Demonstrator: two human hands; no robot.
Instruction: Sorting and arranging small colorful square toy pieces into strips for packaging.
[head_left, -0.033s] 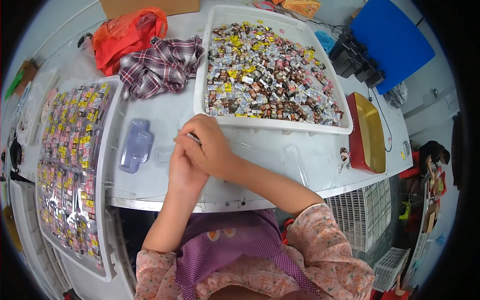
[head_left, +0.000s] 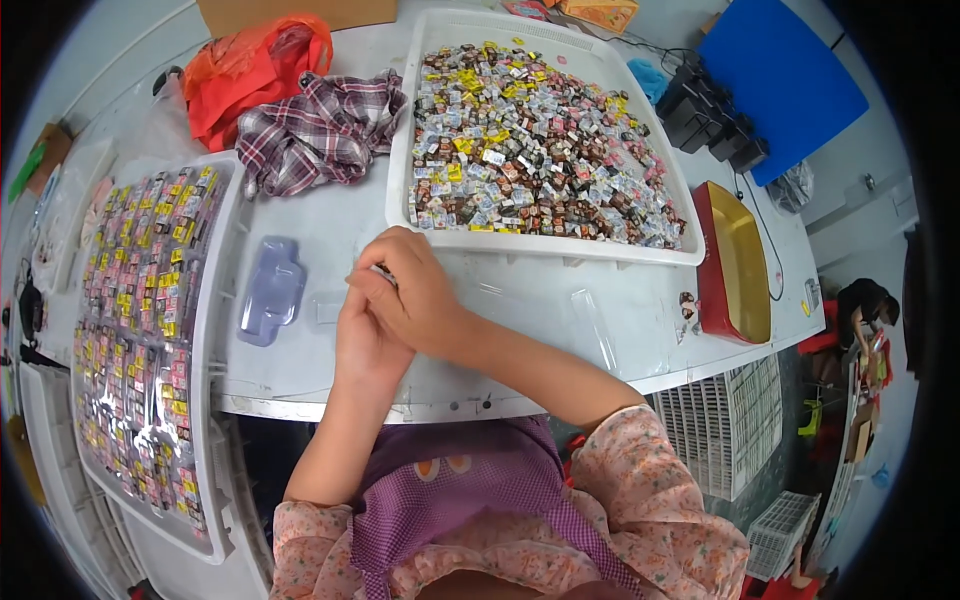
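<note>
1. Hands are shown joined over the middle of the white surface (head_left: 300,370): the right hand (head_left: 420,295) is laid over the left hand (head_left: 365,335), fingers curled around a small item that is almost wholly hidden; whether it is truly gripped cannot be told.
2. A clear moulded plastic blister shell (head_left: 268,290), tinted pale violet, is seen lying just to the left of the hands, apart from them. Its long axis is set roughly away from the person, tilted slightly rightward at the far end.
3. A large white tray (head_left: 400,160) beyond the hands is filled with a loose heap of small wrapped pieces (head_left: 540,150) in yellow, brown, red and white.
4. A second white tray (head_left: 215,330) at the left is filled with similar pieces arranged in ordered rows under clear film.
5. A red container with a yellow inside (head_left: 735,260) is placed at the right edge.
6. A plaid cloth (head_left: 320,130) and an orange plastic bag (head_left: 245,70) are seen at the far left.
</note>
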